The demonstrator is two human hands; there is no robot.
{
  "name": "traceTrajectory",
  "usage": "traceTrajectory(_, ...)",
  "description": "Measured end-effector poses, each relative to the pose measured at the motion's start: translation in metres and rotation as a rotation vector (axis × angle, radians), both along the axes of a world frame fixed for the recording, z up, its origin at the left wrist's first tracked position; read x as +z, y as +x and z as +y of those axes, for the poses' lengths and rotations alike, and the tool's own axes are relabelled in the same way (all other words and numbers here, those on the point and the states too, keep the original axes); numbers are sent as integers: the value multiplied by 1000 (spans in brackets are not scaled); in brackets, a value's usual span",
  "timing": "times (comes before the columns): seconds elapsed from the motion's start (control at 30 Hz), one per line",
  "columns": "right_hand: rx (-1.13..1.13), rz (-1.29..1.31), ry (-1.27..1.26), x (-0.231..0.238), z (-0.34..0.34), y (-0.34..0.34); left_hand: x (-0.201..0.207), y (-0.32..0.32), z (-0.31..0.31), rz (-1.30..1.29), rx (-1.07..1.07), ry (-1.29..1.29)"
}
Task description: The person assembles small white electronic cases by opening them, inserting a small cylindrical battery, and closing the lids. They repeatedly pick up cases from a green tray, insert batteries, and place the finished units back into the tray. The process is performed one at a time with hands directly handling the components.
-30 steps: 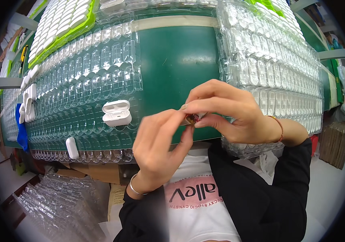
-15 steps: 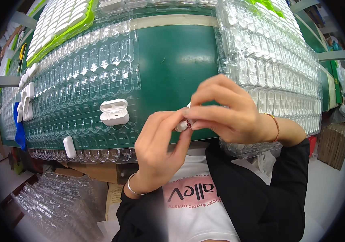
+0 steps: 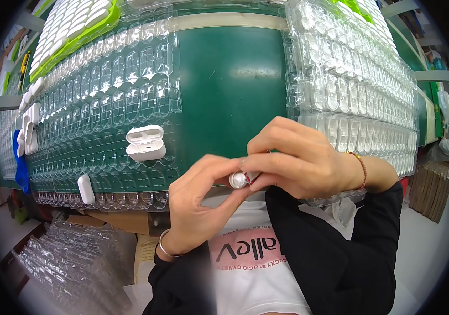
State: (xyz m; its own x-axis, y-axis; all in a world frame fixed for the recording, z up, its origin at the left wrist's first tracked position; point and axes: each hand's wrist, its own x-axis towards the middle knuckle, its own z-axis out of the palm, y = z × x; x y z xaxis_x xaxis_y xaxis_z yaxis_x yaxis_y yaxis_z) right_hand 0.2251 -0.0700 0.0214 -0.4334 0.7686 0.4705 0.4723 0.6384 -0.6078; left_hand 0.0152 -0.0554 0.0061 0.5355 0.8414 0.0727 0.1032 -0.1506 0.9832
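Both my hands meet just in front of my chest over the near edge of the green table. My left hand and my right hand pinch a small white earbud-like piece between their fingertips; a bit of red shows beside it. An open white earbud case lies on a clear plastic blister tray to the left of my hands. A shut white case sits at that tray's near edge.
Stacked clear blister trays cover the table's right side. A green tray of white cases stands at the far left. More white cases line the left edge. Clear trays are piled on the floor; cardboard stands at right.
My hands have stayed together and shifted slightly; the small white piece now shows between the fingertips where a darker bit showed before.
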Motion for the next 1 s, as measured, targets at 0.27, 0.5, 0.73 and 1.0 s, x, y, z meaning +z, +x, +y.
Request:
traceTrajectory(0.27, -91, 90, -25, 0, -2, -2, -25, 17, -1, -177, 101, 216)
traceTrajectory(0.5, -203, 133, 150, -1, -3, 2, -23, 40, 2, -313, 150, 250)
traceTrajectory(0.73, -160, 154, 251, -3, -3, 11, -26, 57, 0, -532, 155, 154)
traceTrajectory(1.0, -55, 71, -267, 21, 6, 21, -21, 37, 9, -262, 134, 293)
